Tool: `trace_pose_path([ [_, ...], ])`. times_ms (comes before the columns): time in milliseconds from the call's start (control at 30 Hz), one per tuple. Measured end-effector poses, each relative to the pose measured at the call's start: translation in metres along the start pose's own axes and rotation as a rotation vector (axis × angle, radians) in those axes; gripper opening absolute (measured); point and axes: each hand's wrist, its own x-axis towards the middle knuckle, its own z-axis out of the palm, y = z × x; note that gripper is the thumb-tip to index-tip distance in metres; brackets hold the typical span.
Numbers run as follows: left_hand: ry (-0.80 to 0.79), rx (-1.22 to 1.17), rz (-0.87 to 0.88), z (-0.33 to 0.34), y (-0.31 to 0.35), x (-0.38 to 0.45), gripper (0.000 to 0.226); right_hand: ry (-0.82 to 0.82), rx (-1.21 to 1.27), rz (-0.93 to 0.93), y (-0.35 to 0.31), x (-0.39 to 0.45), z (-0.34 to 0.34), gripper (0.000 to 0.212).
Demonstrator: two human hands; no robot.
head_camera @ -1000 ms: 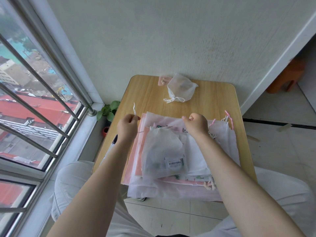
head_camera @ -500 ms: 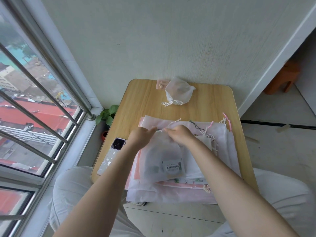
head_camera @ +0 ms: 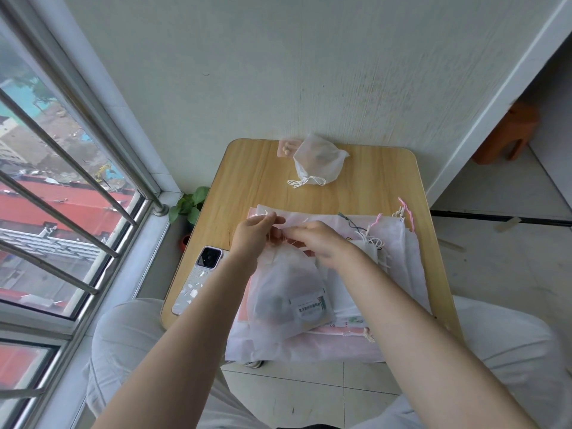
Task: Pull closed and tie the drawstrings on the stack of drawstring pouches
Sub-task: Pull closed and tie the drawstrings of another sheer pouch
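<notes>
Both hands, left (head_camera: 255, 232) and right (head_camera: 320, 239), met at pouch (head_camera: 286, 292) mouth, fingers pinched on cords (head_camera: 278, 239), probably knotting; stack (head_camera: 399, 274) underneath as support.

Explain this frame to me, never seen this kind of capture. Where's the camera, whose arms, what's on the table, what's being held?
There is no robot here. One wide-angle camera sits on a person's head and looks forward and down, so the two bare arms coming in from the bottom are the wearer's own, and the pale trousers below are their lap.

The left hand and right hand meet at the gathered mouth of a white pouch and pinch its drawstrings; the exact finger positions are too small to tell. That pouch lies on top of a stack of flat pouches on a small wooden table.

At the far edge of the table sits a pouch already tied, with a small pink item beside it. A phone lies face down near the left edge. A window with bars is to the left.
</notes>
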Motion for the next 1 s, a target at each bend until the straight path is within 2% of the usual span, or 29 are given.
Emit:
trace_pose_path([
  [67,0.036,0.031,-0.002,0.001,0.0,0.001,0.028,-0.031,0.084,0.003,-0.002,-0.002,-0.001,0.014],
  [133,0.038,0.092,-0.006,0.002,0.001,0.002,0.029,-0.029,0.15,0.005,-0.005,-0.002,-0.001,0.009],
  [233,-0.016,0.291,0.004,0.004,0.004,0.001,0.035,0.074,0.132,-0.093,-0.011,-0.001,-0.002,0.013],
  [333,-0.191,0.469,-0.003,0.005,0.01,-0.001,0.03,0.179,0.1,-0.212,-0.023,-0.003,-0.003,0.015],
  [433,-0.32,0.44,-0.026,0.01,0.02,-0.003,0.028,0.223,0.044,-0.266,-0.035,-0.008,-0.003,0.016],
  [567,-0.396,0.529,0.035,0.02,0.026,-0.009,0.032,0.171,-0.103,-0.33,-0.037,-0.01,0.0,0.02],
  [667,-0.424,0.488,0.045,0.017,0.025,-0.006,0.037,0.227,-0.215,-0.328,-0.035,-0.009,-0.004,0.031],
  [800,-0.406,0.421,0.065,0.007,0.024,-0.001,0.043,0.231,-0.362,-0.198,-0.034,-0.013,-0.011,0.042],
  [933,-0.249,0.429,0.106,0.004,0.021,0.008,0.033,0.241,-0.487,-0.16,-0.033,-0.013,-0.015,0.031],
  [1000,-0.159,0.419,0.12,0.002,0.022,0.012,0.026,0.216,-0.463,-0.136,-0.034,-0.013,-0.014,0.023],
])
